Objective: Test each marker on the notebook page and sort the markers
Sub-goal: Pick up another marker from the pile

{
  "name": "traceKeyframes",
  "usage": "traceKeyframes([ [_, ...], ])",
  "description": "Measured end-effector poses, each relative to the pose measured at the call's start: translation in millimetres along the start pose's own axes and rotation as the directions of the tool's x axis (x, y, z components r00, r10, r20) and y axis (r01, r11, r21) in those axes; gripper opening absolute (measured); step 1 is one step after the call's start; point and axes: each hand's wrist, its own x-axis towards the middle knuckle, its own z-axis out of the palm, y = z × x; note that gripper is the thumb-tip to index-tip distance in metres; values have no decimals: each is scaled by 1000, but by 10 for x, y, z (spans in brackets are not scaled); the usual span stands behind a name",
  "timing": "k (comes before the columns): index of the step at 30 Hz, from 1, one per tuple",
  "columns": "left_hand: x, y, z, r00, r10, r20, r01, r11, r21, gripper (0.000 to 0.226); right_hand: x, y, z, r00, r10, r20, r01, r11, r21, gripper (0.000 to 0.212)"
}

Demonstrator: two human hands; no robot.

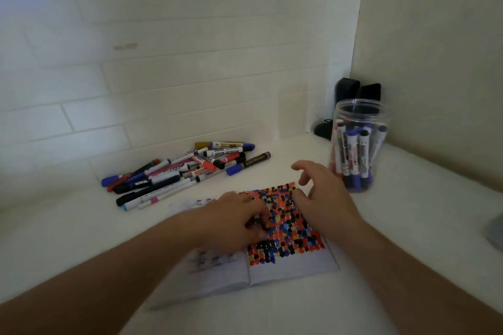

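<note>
Upright, clear jar [358, 144], markers [353, 155] inside

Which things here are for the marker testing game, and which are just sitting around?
For the job:
- notebook, its page covered in colour dabs
- pile of markers on the counter
- clear jar with markers standing in it
- left hand and right hand over the page

Just lying about:
- dark objects in the corner behind the jar
- grey thing at the right edge

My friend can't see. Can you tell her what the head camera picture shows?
Two hands, the left hand and the right hand, reach over an open notebook covered in colourful dots. A pile of markers lies behind it, and a clear jar holds more.
</note>
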Motion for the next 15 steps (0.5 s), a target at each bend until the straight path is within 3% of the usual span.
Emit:
traceKeyframes([
  [2, 14, -6, -331, 968, -58, 246, 109, 974, -197, 27, 11, 55, -1, 1000, 21, 14, -22, 999, 30, 46],
  [4, 170, -113, -543, 985, -111, 132, 147, 940, -307, 22, 35, 84, -22, 999, 41, 2, -41, 997, 62, 46],
  [5, 290, -167, -594, 985, -169, -28, 157, 957, -242, 19, 46, 92, -29, 999, 45, 0, -45, 997, 66, 45],
  [6, 428, -220, -608, 953, -195, -233, 190, 981, -47, 20, 50, 95, -38, 999, 43, 3, -43, 997, 68, 45],
  [8, 697, -316, -562, 845, -140, -517, 359, 864, 353, 25, 47, 107, -45, 1000, 29, 12, -29, 997, 64, 45],
  [10, 878, -381, -499, 816, -121, -565, 458, 732, 504, 30, 40, 118, -57, 999, 29, 19, -30, 998, 59, 45],
  [15, 1067, -477, -352, 846, -116, -521, 483, 581, 655, 31, 45, 101, -58, 999, 30, 34, -33, 997, 64, 43],
])
